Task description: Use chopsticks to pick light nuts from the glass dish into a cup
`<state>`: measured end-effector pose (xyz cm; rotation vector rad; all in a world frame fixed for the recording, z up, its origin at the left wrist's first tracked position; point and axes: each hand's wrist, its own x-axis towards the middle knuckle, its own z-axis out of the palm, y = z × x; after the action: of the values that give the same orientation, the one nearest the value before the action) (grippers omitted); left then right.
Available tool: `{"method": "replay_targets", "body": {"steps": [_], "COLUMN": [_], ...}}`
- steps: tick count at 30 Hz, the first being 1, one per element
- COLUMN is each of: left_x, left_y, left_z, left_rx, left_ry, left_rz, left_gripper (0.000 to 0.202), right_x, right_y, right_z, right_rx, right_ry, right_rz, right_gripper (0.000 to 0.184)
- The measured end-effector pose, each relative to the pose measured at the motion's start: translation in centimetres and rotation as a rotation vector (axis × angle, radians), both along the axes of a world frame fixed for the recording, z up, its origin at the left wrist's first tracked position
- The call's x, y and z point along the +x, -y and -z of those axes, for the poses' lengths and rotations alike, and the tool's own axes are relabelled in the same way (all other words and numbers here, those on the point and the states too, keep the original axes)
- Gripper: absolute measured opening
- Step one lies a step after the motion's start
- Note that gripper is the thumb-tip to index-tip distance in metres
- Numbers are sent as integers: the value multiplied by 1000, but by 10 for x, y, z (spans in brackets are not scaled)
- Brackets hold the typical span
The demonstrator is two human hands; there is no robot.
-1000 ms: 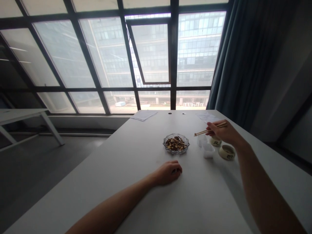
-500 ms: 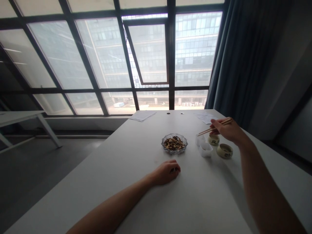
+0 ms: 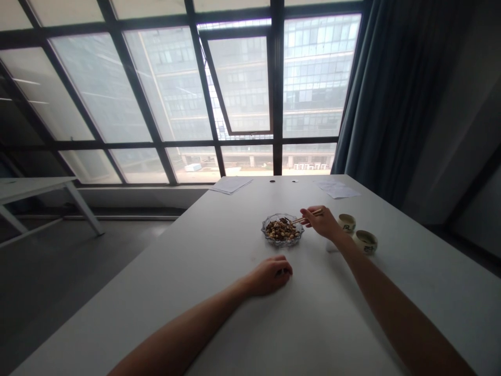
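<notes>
R hand has a pair of wooden chopsticks pinched in its fingers, narrow grip, sticks angled down-left w/ tips past the rim of a cut-glass dish & in among the mixed nuts. Can't tell if a nut sits between the tips. Good form here: tips level & close together, wrist off the rim, sticks low over the pile so nothing has far to drop. L hand rests on the counter just nearer than the dish, fingers curled in, nothing visible in them, well apart from the R hand. Two small ceramic cups sit right of the R hand, w/ a clear plastic tub mostly hidden behind the R wrist, so that side's tight. Loose sheets of paper lie at the far edge. Most open room: the counter's near & left areas, around the L arm. Right-hand counter edge is near the cups.
</notes>
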<state>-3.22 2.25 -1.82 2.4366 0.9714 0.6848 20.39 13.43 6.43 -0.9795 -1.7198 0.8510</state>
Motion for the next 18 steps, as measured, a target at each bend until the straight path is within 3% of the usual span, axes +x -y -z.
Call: {"method": "replay_targets", "body": {"steps": [8, 11, 14, 18], "left_x": [-1, -1, -1, -1], "left_y": [-1, -1, -1, -1], "left_z": [2, 1, 1, 1], "left_rx": [5, -6, -7, 5], "left_ry": [4, -4, -4, -4], "left_rz": [2, 0, -5, -2], "left_gripper": [18, 18, 18, 18], "right_x": [-6, -7, -3, 17], "right_y": [-10, -11, -7, 11], "right_z": [23, 23, 9, -31], "right_rx": [26, 38, 34, 19], "right_ry": [20, 24, 9, -20], "right_rz": [-21, 17, 47, 98], "right_gripper": [59, 60, 60, 55]}}
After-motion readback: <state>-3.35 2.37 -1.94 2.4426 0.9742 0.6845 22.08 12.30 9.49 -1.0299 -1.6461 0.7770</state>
